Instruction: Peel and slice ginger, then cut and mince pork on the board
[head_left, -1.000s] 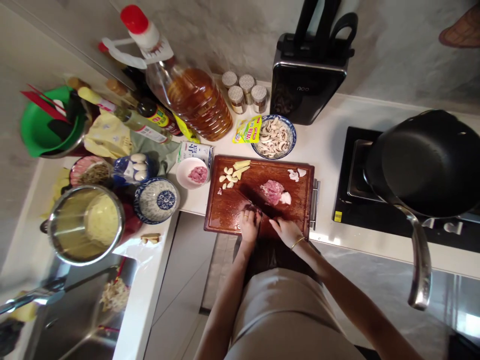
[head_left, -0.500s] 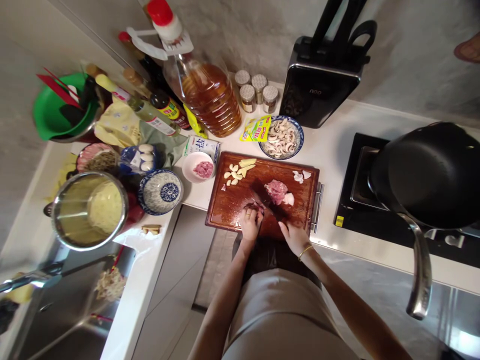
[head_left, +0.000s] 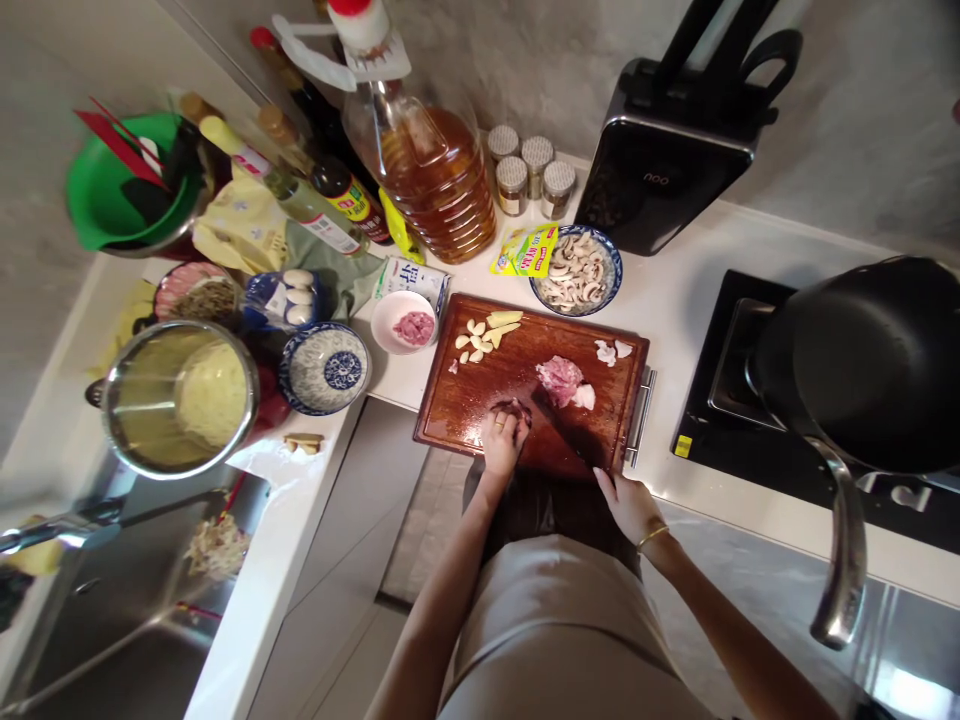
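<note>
On the brown cutting board (head_left: 450,400), my left hand (head_left: 504,440) has its fingers curled over a dark piece of meat (head_left: 513,408) near the front edge. My right hand (head_left: 628,503) is closed on the handle of a dark knife (head_left: 566,428) at the board's front right, its blade pointing up and left, away from my left hand. Pink minced meat (head_left: 559,380) lies beyond the blade beside a pale piece (head_left: 584,397). Garlic cloves (head_left: 472,342) and ginger slices (head_left: 501,328) lie at the board's back left, and white scraps (head_left: 611,351) at its back right.
Behind the board stand a bowl of sliced mushrooms (head_left: 577,285), an oil jug (head_left: 442,180) and a knife block (head_left: 664,170). A black pan (head_left: 877,360) sits on the stove at right. Left are a small meat bowl (head_left: 382,325), a patterned bowl (head_left: 307,375), a steel pot (head_left: 135,400) and a sink (head_left: 112,620).
My right hand has moved right with the knife, so the blade is farther from my left hand. The view has shifted slightly. My left hand stays on the dark meat.
</note>
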